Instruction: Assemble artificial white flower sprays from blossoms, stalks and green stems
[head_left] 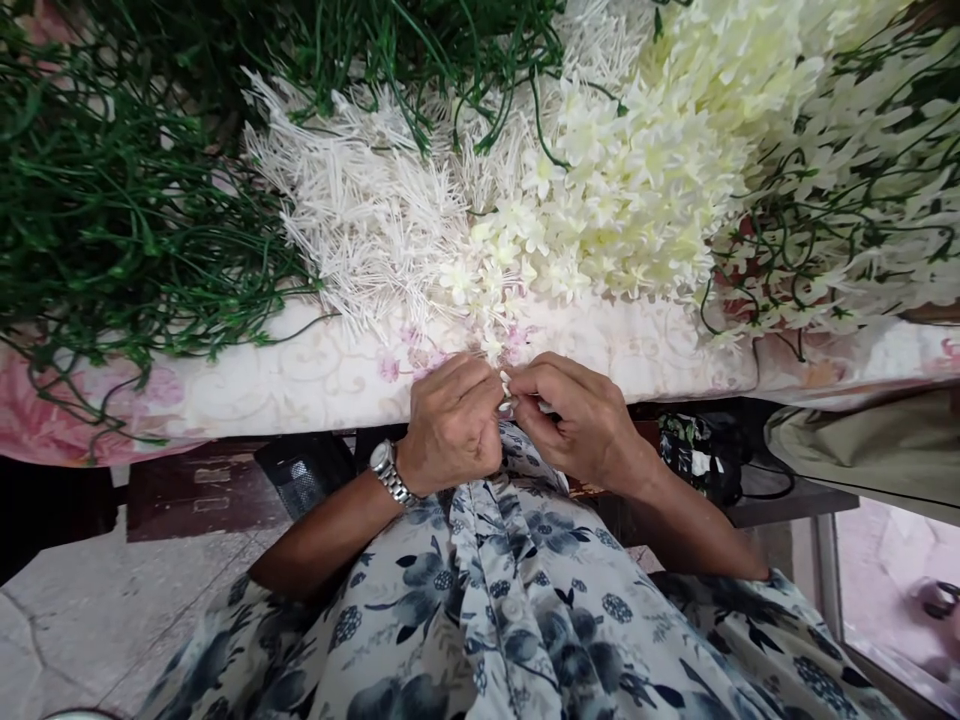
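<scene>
Both of my hands meet just in front of the table edge, fingertips close together. A small white artificial flower [505, 388] shows between them, partly covered by the fingers. My left hand [454, 425], with a metal watch [390, 470] at its wrist, is closed at the flower's left side. Thumb and forefinger of my right hand [581, 420] pinch at it from the right. Just beyond the hands lie loose pale yellow-white flower heads [615, 190]. Left of these is a heap of thin white stamen-like sticks [367, 200].
Green plastic stems [150, 210] are heaped at the left, some hanging over the edge of the floral tablecloth [300, 375]. White flowers on green stems [862, 210] lie at the right. Below the table are a black mesh item [304, 480] and a dark patterned bag [697, 460].
</scene>
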